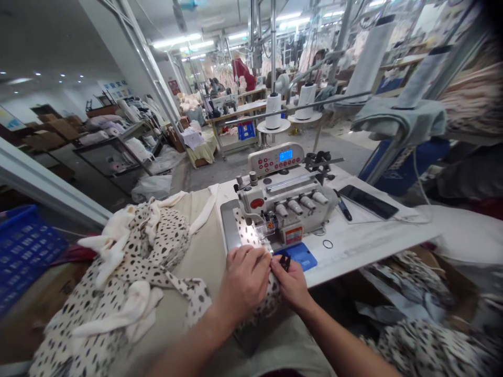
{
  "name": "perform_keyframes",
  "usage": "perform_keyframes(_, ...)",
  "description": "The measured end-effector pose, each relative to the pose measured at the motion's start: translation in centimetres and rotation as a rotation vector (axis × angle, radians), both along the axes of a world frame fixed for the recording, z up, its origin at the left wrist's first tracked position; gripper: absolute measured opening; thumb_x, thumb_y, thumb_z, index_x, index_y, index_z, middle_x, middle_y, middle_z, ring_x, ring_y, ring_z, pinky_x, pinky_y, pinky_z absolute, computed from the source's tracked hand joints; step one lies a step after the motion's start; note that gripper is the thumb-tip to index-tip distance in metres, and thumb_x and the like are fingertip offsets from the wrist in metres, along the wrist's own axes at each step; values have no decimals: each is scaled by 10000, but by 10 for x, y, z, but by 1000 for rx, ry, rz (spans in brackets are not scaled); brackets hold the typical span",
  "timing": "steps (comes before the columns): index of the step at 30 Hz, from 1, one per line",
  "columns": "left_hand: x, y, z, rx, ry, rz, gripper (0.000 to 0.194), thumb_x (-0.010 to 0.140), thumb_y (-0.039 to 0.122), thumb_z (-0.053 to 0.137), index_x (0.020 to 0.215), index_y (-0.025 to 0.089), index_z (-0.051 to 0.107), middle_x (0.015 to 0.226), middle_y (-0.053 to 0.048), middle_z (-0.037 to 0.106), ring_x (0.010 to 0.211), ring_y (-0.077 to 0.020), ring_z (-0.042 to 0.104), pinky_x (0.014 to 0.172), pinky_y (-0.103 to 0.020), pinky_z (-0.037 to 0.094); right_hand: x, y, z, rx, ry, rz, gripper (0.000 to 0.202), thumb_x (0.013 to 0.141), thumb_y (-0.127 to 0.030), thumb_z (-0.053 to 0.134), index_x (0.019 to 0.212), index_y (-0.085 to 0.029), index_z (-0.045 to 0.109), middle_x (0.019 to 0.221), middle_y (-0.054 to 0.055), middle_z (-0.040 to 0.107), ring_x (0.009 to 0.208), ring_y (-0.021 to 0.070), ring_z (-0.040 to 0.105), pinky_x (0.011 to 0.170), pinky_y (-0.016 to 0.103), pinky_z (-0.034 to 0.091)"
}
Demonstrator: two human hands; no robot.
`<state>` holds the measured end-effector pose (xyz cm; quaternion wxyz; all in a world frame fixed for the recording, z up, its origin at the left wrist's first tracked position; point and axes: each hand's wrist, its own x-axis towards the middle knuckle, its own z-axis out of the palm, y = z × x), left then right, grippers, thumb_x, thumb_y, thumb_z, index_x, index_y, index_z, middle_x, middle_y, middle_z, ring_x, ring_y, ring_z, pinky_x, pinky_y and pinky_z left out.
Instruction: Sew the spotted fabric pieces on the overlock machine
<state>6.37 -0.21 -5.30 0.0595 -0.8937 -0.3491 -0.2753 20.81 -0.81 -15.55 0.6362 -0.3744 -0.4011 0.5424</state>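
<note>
A white overlock sewing machine point(261, 191) stands on the table, its lamp lighting the needle area. White cloth with black spots point(244, 226) runs under the machine's front and hangs over the table edge below my hands. My left hand point(245, 275) is closed on this cloth just before the presser foot, fingers bent and pressed together. Beside it, my right hand point(293, 285) pinches the cloth's edge between thumb and finger. A small black tool point(285, 263), which looks like thread snips, is tucked in the right hand. The fingertips of both hands nearly touch.
More spotted cloth with cream strips point(157, 235) lies heaped at the left. A phone point(368, 201), a dark pen point(345, 209) and a black ring point(327, 244) lie right of the machine. Thread cones point(273, 111) stand behind. A blue basket point(29, 251) is far left.
</note>
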Motion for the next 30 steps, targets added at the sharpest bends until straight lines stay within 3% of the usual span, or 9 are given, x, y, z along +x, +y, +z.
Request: perform_keyframes(30,6,1,3,-18,0,-33,217,907,176,578,1108,170,659,1111,-102,671,1091,-265,558,980,-466,404,-1,-1,6,-48,40,10,378,853,-533,696,773,-163,691,707,9,638,645,147,542,651,268,468)
